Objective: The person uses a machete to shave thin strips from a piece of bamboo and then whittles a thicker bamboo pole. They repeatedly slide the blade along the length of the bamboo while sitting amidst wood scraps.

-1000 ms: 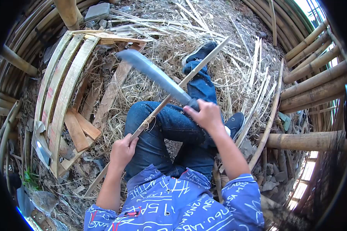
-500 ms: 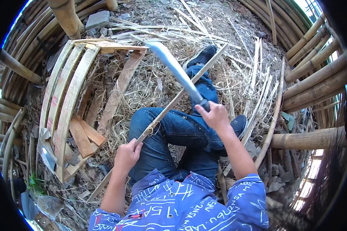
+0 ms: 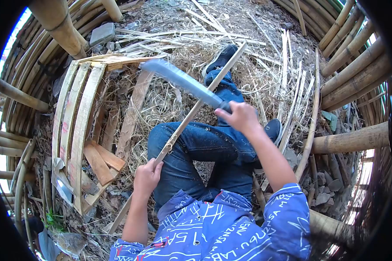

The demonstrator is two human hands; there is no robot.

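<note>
My left hand (image 3: 147,176) is closed round a long bamboo strip (image 3: 188,117), low on its length. The strip slants over my bent leg (image 3: 196,140) up toward my shoe (image 3: 222,58), and its lower end runs down past my left forearm. Curled shavings cling to its edge near the knee. With my right hand (image 3: 240,116) I grip the dark handle of a machete (image 3: 180,81). Its broad blade, slightly blurred, points up and left and crosses the upper half of the strip in this view.
A slatted wooden crate (image 3: 86,117) stands on the left, with loose wooden blocks (image 3: 101,161) by it. Thin shavings (image 3: 163,104) cover the ground. Split bamboo strips (image 3: 295,104) lie to the right, near a thick bamboo pole (image 3: 350,138). Bamboo walls curve round both sides.
My right hand has moved slightly up, and the machete blade has swung to a flatter angle, its tip farther left. My left hand keeps its hold on the strip. The view has shifted a little.
</note>
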